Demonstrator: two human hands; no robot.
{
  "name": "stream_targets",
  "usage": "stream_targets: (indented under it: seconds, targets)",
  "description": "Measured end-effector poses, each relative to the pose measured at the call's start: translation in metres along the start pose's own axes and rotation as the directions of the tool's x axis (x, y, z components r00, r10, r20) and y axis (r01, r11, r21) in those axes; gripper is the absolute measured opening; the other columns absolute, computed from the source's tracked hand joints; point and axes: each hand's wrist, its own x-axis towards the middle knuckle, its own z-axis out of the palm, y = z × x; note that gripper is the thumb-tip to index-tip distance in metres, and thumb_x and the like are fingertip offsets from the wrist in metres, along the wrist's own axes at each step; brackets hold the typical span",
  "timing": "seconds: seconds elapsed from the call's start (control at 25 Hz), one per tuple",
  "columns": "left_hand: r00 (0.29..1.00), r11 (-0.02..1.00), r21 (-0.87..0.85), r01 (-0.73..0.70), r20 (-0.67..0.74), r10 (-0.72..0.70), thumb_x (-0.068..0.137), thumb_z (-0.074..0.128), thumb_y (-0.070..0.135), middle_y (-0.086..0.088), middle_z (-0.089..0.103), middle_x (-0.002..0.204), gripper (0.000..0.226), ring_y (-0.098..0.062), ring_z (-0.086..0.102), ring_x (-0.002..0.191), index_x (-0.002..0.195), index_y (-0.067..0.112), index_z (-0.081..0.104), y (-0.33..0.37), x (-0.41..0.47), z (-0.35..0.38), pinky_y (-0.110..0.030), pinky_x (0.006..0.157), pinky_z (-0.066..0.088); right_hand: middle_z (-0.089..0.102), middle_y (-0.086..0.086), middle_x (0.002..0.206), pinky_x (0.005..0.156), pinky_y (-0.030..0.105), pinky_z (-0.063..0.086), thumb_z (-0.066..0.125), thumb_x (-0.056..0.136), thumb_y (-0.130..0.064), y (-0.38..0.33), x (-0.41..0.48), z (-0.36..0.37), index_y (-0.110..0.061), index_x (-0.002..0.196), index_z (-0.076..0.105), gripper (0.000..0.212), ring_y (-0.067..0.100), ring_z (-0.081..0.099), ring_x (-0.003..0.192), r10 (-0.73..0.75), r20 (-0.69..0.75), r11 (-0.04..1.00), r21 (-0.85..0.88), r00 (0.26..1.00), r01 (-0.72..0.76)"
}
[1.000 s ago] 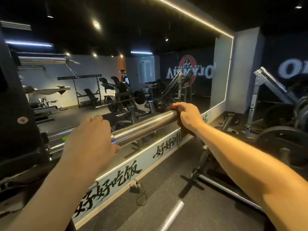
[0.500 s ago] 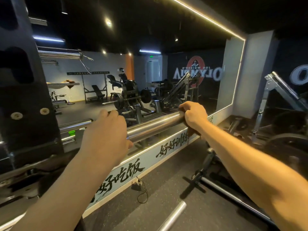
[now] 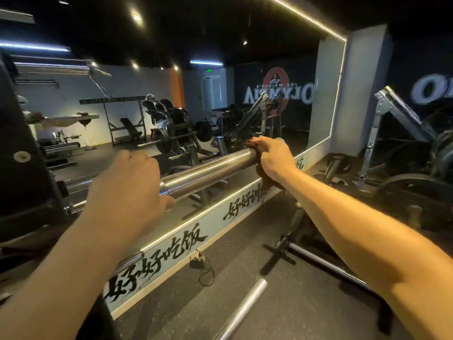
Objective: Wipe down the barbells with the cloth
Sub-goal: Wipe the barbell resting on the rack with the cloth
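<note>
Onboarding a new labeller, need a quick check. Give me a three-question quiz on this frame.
1. True or false: the right hand holds a cloth against the barbell.
2. The left hand: A) grips the barbell, B) hangs free, C) holds a weight plate?
3. Fill in: behind the barbell, the gym is reflected in a wall ___.
Key: 1 true; 2 A; 3 mirror.
</note>
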Motion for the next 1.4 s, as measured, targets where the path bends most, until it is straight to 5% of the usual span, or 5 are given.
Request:
stream_targets:
  seconds: [0.48, 0.76, 1.0, 1.2, 1.4]
  targets:
    - [1.000, 1.000, 0.029, 0.003, 0.004, -0.003, 0.083, 0.071, 0.061, 0.000, 0.051, 0.123, 0.061, -0.018, 0.044, 0.121, 0.124, 0.020, 0.056, -0.001, 0.000, 0.003, -0.038, 0.103, 0.047, 0.048, -0.004, 0.155, 0.125, 0.039, 0.026, 0.064, 0.082, 0.017, -0.073, -0.116, 0.072, -0.016, 0.142, 0.057, 0.069, 0.007, 0.031, 0.151, -0.510, -0.037, 0.823, 0.268, 0.859, 0.501]
    - [1.000, 1.000, -0.002, -0.023, -0.020, 0.023, 0.087, 0.071, 0.055, 0.000, 0.050, 0.128, 0.052, -0.018, 0.043, 0.126, 0.122, 0.019, 0.056, 0.002, -0.005, -0.003, -0.037, 0.102, 0.047, 0.045, -0.006, 0.157, 0.126, 0.042, 0.024, 0.058, 0.091, 0.011, -0.008, -0.042, 0.038, -0.021, 0.148, 0.052, 0.066, 0.013, 0.032, 0.150, -0.064, -0.234, 0.996, 0.046, 0.970, 0.077]
    - [1.000, 1.000, 0.017, -0.019, -0.015, 0.019, 0.087, 0.070, 0.056, -0.001, 0.050, 0.127, 0.055, -0.018, 0.043, 0.126, 0.124, 0.019, 0.056, 0.001, -0.004, -0.003, -0.036, 0.102, 0.047, 0.049, 0.002, 0.153, 0.123, 0.031, 0.030, 0.055, 0.091, -0.007, -0.011, -0.086, 0.065, -0.013, 0.141, 0.058, 0.050, 0.013, 0.038, 0.146, -0.467, -0.208, 0.884, -0.105, 0.860, 0.455]
    - [1.000, 1.000, 0.015, -0.024, -0.018, 0.024, 0.089, 0.069, 0.054, 0.000, 0.050, 0.124, 0.050, -0.017, 0.043, 0.123, 0.122, 0.018, 0.056, 0.002, -0.006, -0.003, -0.035, 0.099, 0.048, 0.042, -0.007, 0.158, 0.125, 0.043, 0.028, 0.062, 0.089, 0.010, -0.014, -0.052, 0.041, -0.021, 0.148, 0.050, 0.068, 0.011, 0.029, 0.151, -0.021, -0.224, 0.996, 0.078, 0.974, 0.040]
    - [1.000, 1.000, -0.003, -0.016, -0.004, 0.016, 0.089, 0.069, 0.053, 0.002, 0.045, 0.118, 0.049, -0.016, 0.043, 0.122, 0.121, 0.020, 0.054, 0.003, -0.006, -0.003, -0.035, 0.101, 0.047, 0.053, 0.003, 0.150, 0.125, 0.033, 0.024, 0.066, 0.086, -0.004, -0.068, -0.098, 0.062, -0.012, 0.138, 0.061, 0.052, 0.016, 0.041, 0.145, -0.534, -0.029, 0.841, 0.084, 0.845, 0.535]
